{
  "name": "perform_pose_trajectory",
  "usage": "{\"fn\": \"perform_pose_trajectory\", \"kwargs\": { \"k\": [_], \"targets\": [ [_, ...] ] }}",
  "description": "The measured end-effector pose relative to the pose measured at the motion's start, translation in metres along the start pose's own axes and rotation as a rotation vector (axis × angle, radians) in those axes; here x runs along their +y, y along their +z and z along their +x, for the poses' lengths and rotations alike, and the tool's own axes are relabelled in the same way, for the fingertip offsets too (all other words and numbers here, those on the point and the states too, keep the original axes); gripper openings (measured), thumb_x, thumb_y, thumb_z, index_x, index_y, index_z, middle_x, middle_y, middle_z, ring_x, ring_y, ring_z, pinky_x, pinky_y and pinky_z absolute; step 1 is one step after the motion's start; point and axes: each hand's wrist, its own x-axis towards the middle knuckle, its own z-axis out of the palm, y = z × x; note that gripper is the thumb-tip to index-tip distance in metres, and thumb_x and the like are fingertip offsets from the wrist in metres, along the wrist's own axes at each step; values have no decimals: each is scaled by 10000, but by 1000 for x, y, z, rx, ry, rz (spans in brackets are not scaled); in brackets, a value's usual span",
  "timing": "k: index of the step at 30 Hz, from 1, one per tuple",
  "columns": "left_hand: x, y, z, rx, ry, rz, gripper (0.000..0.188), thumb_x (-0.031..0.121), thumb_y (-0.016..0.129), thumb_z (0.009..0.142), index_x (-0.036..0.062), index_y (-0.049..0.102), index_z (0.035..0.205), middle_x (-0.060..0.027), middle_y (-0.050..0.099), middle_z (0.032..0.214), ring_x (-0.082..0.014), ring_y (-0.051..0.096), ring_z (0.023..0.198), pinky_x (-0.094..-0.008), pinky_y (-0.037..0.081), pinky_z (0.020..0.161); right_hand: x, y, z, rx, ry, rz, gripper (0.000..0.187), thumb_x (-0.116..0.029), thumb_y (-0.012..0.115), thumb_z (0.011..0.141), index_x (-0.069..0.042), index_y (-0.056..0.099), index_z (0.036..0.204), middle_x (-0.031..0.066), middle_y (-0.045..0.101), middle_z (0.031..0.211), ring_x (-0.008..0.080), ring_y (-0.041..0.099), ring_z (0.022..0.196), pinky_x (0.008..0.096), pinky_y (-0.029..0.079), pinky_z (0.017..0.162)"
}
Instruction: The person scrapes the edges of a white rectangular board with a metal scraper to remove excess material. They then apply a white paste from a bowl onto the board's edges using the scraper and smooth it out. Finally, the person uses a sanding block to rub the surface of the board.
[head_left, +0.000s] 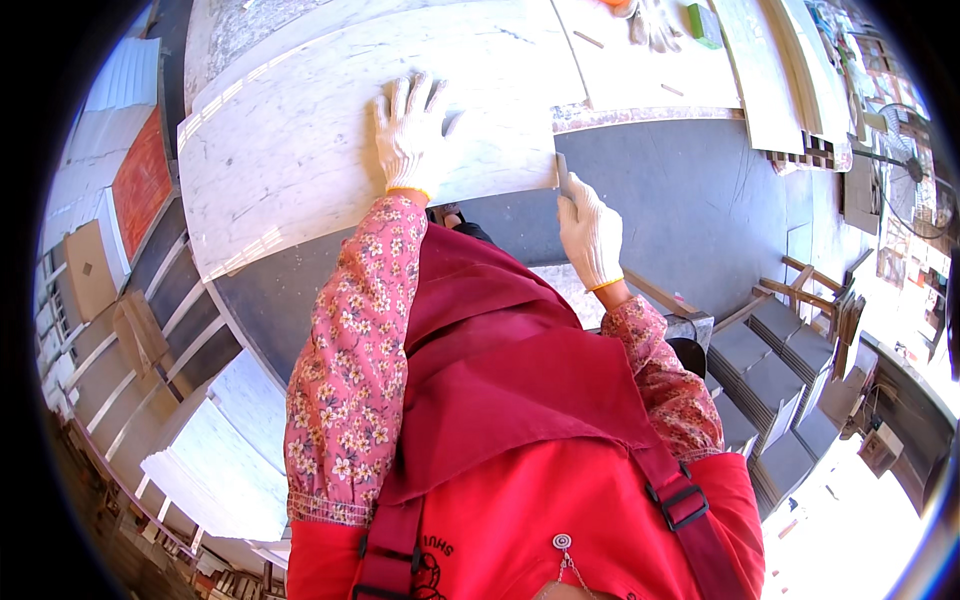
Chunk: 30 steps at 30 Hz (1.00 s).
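Dark lettering (433, 547) on red shirt (520, 490), left hand (413, 140) on slab (285, 155)

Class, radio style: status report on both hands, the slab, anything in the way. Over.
Left hand flat on white slab. Right hand holds thin grey tool at its right edge. Green block farther off, away from both hands.
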Motion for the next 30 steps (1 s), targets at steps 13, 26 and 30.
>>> {"fn": "perform_pose_trajectory", "kwargs": {
  "k": [13, 26, 30],
  "targets": [
    [1, -1, 0, 2, 14, -27, 560, 563, 504, 947, 207, 592, 1371, -73, 508, 1469, -307, 389, 1391, -538, 243, 1172, 0, 13, 22, -3, -36, -102, 232, -154, 621, 917, -71, 641, 1133, 187, 705, 870, 398, 682, 769, 456, 541, 683],
    [3, -9, 2, -35, 11, 5, 570, 569, 531, 936, 214, 588, 1378, -70, 494, 1489, -308, 388, 1401, -506, 229, 1183, 1, 11, 15, -19, -80, -194, 270, -151, 617, 903, -83, 605, 1164, 170, 700, 820, 367, 688, 739, 458, 541, 655],
    [3, -12, 3, -80, -9, 3, 575, 576, 533, 933, 219, 587, 1380, -61, 481, 1502, -308, 369, 1417, -511, 211, 1191, -6, 7, 16, -96, -3, -186, 275, -133, 609, 907, -85, 618, 1177, 190, 701, 934, 383, 682, 823, 455, 536, 721]
  ]
}}
